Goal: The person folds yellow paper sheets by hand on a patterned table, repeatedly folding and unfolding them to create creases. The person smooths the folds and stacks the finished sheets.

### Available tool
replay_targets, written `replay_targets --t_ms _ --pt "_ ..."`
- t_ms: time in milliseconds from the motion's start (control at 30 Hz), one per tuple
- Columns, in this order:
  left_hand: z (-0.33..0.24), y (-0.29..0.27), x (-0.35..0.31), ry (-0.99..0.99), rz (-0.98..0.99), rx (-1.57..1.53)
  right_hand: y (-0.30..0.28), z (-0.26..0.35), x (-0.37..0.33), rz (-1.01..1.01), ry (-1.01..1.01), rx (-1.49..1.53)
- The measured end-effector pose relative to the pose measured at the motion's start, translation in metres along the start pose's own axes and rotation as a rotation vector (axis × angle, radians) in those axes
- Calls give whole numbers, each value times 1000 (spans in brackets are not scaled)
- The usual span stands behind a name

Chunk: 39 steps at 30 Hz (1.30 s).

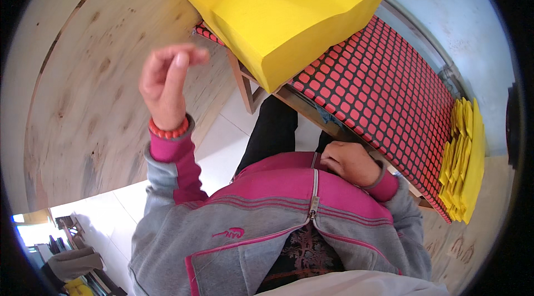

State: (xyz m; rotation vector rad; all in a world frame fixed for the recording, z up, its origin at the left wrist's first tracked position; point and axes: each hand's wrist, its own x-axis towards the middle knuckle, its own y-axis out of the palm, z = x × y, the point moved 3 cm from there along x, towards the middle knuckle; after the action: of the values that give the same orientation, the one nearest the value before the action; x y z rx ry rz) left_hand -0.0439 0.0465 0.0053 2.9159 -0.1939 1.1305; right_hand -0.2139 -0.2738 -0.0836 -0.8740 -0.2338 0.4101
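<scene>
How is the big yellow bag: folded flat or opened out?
Opened out: the big yellow bag shows a broad face and a narrower side meeting at an edge.

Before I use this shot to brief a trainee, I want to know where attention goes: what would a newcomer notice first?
Probably the large yellow bag at the top centre, lying on the red-and-black patterned table cover. Next might come the raised left hand, left of the bag, with a red bead bracelet at its wrist. A bundle of folded yellow pieces also stands out at the table's right end.
</scene>
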Motion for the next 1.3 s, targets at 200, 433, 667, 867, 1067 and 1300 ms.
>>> replay_targets --t_ms 200,433,667,867,1067,1300 --pt "-15 51 82 293 516 24 -107 86 54 -391 -538 31" --pt "18 63 91 64 643 -241 -146 76 149 -688 -934 -255" --pt "19 55 93 94 752 -204 -128 55 166 -662 -958 -402" --pt "28 49 95 163 811 -242 -117 50 169 -643 -865 -433" --pt "38 42 99 176 828 -182 -115 51 166 -608 -788 -427" --pt "33 40 91 121 769 -191 -111 53 171 -696 -785 -347"
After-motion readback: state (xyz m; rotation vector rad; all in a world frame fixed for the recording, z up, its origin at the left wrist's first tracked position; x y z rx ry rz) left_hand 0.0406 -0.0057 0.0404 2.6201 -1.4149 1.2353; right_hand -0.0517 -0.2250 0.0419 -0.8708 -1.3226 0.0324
